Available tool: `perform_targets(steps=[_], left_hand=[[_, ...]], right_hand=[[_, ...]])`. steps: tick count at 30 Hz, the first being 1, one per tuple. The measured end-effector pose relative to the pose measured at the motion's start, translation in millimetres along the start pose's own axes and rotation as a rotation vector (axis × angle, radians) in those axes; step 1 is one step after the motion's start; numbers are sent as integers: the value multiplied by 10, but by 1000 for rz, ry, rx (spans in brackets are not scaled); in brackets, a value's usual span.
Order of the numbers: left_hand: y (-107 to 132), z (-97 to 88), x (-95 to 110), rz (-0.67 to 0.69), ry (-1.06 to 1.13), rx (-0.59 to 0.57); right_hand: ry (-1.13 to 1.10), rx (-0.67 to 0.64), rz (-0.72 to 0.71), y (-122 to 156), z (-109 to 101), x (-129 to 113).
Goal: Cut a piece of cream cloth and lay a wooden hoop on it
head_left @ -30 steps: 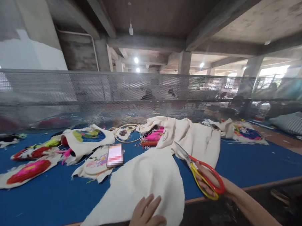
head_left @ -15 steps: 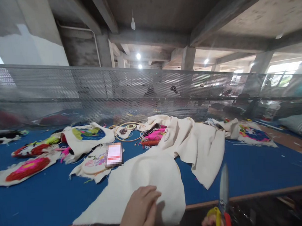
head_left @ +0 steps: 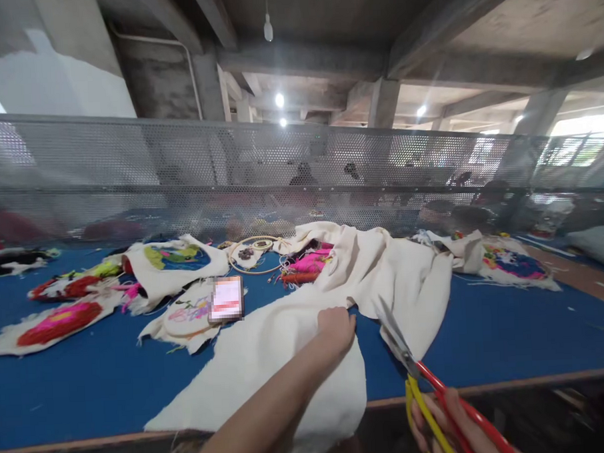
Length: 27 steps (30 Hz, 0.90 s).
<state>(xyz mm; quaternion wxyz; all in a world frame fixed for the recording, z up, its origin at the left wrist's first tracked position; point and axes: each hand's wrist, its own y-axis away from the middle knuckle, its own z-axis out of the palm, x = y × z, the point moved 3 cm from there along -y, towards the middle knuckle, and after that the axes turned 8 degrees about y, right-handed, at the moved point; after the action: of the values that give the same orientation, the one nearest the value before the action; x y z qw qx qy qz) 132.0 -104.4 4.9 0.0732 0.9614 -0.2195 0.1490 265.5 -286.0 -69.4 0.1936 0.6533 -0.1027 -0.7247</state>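
My left hand reaches across a large piece of off-white cloth near its right edge. The fingers are curled closed on that cloth. In my right hand, at the bottom right, is a pair of scissors with one yellow and one red handle. Its blades are slightly parted and point up and left toward the cloth, apart from my left hand. Behind lies a rumpled length of the same off-white cloth, partly covering bundles of pink yarn.
A phone rests on a flower embroidery at the left. Several embroidered pieces lie farther left, with another at the right. A wooden hoop is at the back. A perforated metal partition borders the blue table.
My left hand has moved forward and right over the cloth, and its fingers have curled onto it. The scissors have risen into view, turned leftward, with their blades parted.
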Motion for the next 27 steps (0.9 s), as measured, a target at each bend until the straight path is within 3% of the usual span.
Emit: perform_targets(steps=[4,7,10,16,22,27], left_hand=[[5,17,-86,-6,46,20],[9,-1,-141,-2,94,10],[9,-17,-182,-2,126,-1],[12,-46,-130,24,108,63],[70,-68,-62,116,75,106],[113,-69,-36,192,57,99]], right_hand=[[309,-87,305,34,-128,-585],[561,-82,381,-41,-240,-977],[693,-101,433,-127,-347,-1213],[832,-180,535,-269,-433,-1287],[775,-274,471,-506,-281,-1255],[758,-273,380,-732,-278,-1202]])
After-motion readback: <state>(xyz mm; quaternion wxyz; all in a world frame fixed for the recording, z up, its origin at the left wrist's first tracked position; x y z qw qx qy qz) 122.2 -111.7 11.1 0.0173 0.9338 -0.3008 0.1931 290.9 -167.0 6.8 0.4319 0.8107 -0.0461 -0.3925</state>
